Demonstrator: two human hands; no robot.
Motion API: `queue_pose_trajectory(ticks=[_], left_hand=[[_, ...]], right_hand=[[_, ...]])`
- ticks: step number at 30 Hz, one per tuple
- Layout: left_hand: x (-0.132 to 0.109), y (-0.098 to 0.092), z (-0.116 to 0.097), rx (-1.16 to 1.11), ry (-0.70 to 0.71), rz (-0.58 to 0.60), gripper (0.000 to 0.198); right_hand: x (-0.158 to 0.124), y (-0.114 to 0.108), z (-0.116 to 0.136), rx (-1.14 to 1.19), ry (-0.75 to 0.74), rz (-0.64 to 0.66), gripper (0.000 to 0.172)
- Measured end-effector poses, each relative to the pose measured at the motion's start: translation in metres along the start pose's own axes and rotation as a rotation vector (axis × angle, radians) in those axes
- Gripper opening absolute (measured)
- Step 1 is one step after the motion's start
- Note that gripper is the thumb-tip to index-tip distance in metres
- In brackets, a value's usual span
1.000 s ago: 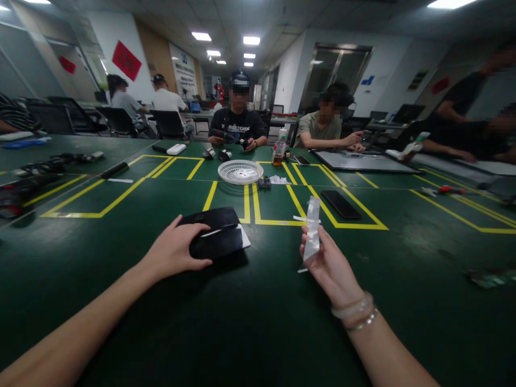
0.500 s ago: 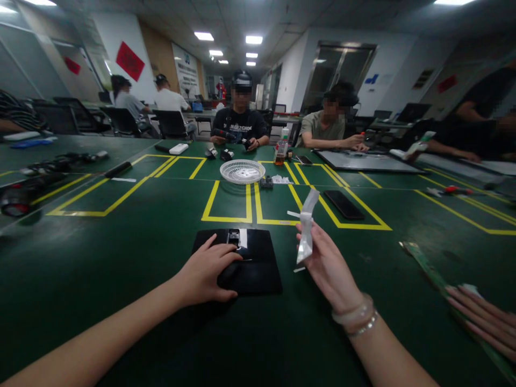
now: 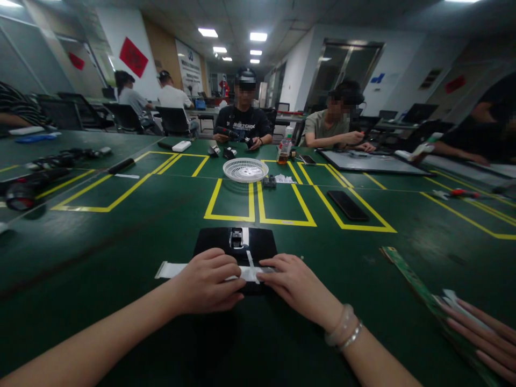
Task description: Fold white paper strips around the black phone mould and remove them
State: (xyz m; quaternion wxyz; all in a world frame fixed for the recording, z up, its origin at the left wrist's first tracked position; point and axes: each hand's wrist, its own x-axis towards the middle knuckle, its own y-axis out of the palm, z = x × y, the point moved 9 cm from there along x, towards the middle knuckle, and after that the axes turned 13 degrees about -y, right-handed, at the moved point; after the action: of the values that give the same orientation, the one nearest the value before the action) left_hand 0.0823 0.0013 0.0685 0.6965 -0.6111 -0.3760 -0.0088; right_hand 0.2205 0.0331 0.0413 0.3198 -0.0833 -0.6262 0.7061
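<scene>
A black plastic panel (image 3: 258,242) lies on the green table in front of me, with a rectangular cutout near its far edge. Across its near half runs a flat white ribbon cable (image 3: 173,270), its left end jutting past the panel. A short white strip of tape (image 3: 250,259) crosses the cable between my hands. My left hand (image 3: 212,282) is closed over the cable, fingers curled; they hide part of it. With fingers bent and close together, my right hand (image 3: 292,285) grips the silvery right end of the cable against the panel.
A white plastic basket (image 3: 245,171) and a small dark part (image 3: 269,181) stand beyond the panel. Right of them lies a black phone (image 3: 347,205). Another person's hand (image 3: 479,333) rests by a green circuit board strip (image 3: 411,274). Co-workers sit opposite.
My right hand has brought the ribbon cable down from the air onto the panel, where it now lies stretched out. My left hand has shifted from the panel's surface onto the cable.
</scene>
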Motion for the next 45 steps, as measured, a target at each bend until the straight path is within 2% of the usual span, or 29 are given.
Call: queue_pose_trajectory(ticks=[5,10,12,17,21,24,26,28,31,35,38,42,45], left_hand=[[0.004,0.028,0.027,0.05,-0.204,0.16,0.022],[-0.003,0.043,0.053,0.1,-0.384,0.291,0.084],[-0.007,0.047,0.058,0.087,-0.403,0.342,0.095],[-0.01,0.052,0.062,0.011,-0.405,0.368,0.093],[-0.007,0.048,0.062,-0.02,-0.394,0.347,0.083],[-0.006,0.037,0.072,0.002,-0.412,0.297,0.079],[-0.008,0.026,0.086,0.035,-0.453,0.254,0.076],[-0.013,0.015,0.107,0.08,-0.517,0.223,0.072],[-0.028,-0.003,0.151,0.158,-0.651,0.182,0.067],[-0.066,-0.029,0.216,0.295,-0.879,0.127,0.069],[-0.101,-0.046,0.253,0.369,-1.025,0.089,0.076],[-0.144,-0.072,0.282,0.362,-1.129,-0.101,0.083],[-0.173,-0.084,0.299,0.302,-1.188,-0.227,0.072]], right_hand=[[0.001,-0.001,0.005,-0.071,0.033,0.047,0.025],[0.002,-0.002,0.005,-0.056,0.021,0.021,0.023],[0.002,-0.005,0.003,-0.052,0.01,-0.017,0.022],[-0.005,-0.023,-0.013,-0.07,0.057,-0.187,0.032],[-0.011,-0.036,-0.024,-0.091,0.103,-0.294,0.028],[-0.015,-0.041,-0.028,-0.102,0.125,-0.341,0.027],[-0.016,-0.043,-0.03,-0.108,0.138,-0.362,0.027],[-0.017,-0.043,-0.03,-0.115,0.144,-0.371,0.027],[-0.017,-0.041,-0.031,-0.119,0.137,-0.366,0.026],[-0.016,-0.039,-0.03,-0.132,0.123,-0.349,0.023],[-0.014,-0.036,-0.03,-0.134,0.131,-0.308,0.022],[-0.011,-0.031,-0.031,-0.114,0.16,-0.24,0.018],[-0.011,-0.029,-0.034,-0.113,0.206,-0.198,0.018]])
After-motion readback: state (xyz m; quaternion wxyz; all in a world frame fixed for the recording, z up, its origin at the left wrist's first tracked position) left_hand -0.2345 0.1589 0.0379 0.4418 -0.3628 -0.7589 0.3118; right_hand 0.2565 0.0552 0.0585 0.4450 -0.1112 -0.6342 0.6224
